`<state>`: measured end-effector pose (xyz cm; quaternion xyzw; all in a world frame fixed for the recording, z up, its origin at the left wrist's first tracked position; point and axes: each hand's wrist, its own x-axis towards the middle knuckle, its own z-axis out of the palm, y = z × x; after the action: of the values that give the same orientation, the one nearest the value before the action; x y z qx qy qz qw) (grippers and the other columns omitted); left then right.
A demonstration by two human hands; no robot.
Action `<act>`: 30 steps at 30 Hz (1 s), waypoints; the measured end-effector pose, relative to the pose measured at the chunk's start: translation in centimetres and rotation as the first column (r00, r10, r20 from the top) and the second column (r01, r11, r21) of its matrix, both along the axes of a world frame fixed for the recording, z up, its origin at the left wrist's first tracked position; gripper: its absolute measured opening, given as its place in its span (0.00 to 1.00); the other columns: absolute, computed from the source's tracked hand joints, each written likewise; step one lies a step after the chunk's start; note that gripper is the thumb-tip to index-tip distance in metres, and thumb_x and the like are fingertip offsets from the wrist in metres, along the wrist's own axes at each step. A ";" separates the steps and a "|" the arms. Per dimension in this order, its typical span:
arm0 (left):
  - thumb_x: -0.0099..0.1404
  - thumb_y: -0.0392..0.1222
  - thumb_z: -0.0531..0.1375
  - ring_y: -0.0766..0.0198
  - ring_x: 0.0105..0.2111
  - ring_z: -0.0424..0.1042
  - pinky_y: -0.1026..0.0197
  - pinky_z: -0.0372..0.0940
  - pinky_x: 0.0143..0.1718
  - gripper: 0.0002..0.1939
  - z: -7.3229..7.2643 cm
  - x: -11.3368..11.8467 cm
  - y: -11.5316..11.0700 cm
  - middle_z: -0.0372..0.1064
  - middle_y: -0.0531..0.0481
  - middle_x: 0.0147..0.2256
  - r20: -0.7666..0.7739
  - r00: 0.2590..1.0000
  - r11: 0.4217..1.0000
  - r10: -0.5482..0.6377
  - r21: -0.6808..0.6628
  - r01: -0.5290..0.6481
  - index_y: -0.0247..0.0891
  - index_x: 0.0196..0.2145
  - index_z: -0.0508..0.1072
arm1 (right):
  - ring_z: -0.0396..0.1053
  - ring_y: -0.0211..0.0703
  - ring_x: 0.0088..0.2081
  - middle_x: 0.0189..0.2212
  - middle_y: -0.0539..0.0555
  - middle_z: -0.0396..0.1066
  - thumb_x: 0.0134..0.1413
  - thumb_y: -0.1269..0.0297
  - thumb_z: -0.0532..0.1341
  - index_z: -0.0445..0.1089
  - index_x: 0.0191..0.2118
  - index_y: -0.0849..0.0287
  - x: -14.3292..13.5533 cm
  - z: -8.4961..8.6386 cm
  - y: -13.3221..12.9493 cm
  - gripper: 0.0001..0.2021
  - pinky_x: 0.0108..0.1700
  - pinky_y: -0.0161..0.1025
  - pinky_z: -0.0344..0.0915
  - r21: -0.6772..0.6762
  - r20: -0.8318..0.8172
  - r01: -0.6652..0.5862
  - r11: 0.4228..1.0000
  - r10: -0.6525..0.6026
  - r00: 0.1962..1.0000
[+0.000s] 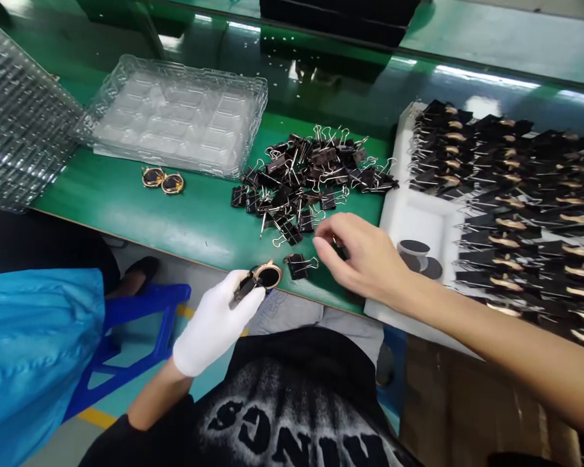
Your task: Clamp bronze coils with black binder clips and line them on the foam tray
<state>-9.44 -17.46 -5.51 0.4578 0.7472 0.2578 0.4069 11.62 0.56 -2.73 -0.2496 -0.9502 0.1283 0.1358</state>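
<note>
The white-gloved left hand (pixel 211 324) has its thumb and fingers pinched round one gold-rimmed watch case (pixel 268 277), black face up. The case juts rightward past the fingertips, just over the near edge of the green bench (pixel 194 224); its long axis is unclear under the grip. The bare right hand (pixel 363 253) is curled, with a small gap between thumb and forefinger; whether it holds the dark object under its palm I cannot tell. Between the hands lies one binder clip (pixel 300 266), wire handles pointing right. Beyond is a heap of binder clips (pixel 316 165), too tangled to count. Two more gold-rimmed cases (pixel 173 184) sit side by side farther left, and at least two dark discs (pixel 414 246) in the white foam tray (pixel 428 217) at right.
</note>
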 end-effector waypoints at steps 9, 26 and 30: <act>0.71 0.51 0.61 0.60 0.34 0.77 0.58 0.72 0.39 0.16 -3.4 2.1 -2.3 0.79 0.47 0.39 -0.320 0.915 0.917 0.244 0.384 -0.110 0.43 0.52 0.77 | 0.72 0.49 0.32 0.28 0.58 0.77 0.72 0.59 0.55 0.75 0.33 0.61 -1.7 -0.8 -1.2 0.18 0.38 0.45 0.52 0.070 0.382 -0.117 0.991 0.082 0.921; 0.77 0.61 0.47 0.63 0.27 0.74 0.60 0.69 0.31 0.25 -4.6 3.5 0.2 0.76 0.49 0.31 0.359 0.900 0.823 0.246 0.414 -0.390 0.40 0.57 0.66 | 0.54 0.35 0.24 0.20 0.44 0.58 0.65 0.51 0.61 0.70 0.28 0.58 -3.7 2.5 -1.2 0.18 0.28 0.38 0.49 -0.652 -0.021 0.037 0.757 -0.067 0.998; 0.74 0.69 0.46 0.68 0.16 0.64 0.63 0.60 0.21 0.28 -5.0 5.4 1.3 0.71 0.55 0.22 0.599 0.743 0.754 0.299 0.329 -0.569 0.41 0.47 0.66 | 0.55 0.35 0.24 0.20 0.44 0.59 0.65 0.52 0.61 0.71 0.28 0.58 -3.9 2.4 -1.8 0.17 0.28 0.37 0.51 -0.656 -0.052 0.017 0.754 -0.067 0.996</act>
<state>-4.05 -16.12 -10.49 0.2660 0.6082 0.6412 0.3849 7.74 -1.24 -0.31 -0.2978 -0.8338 0.4584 0.0769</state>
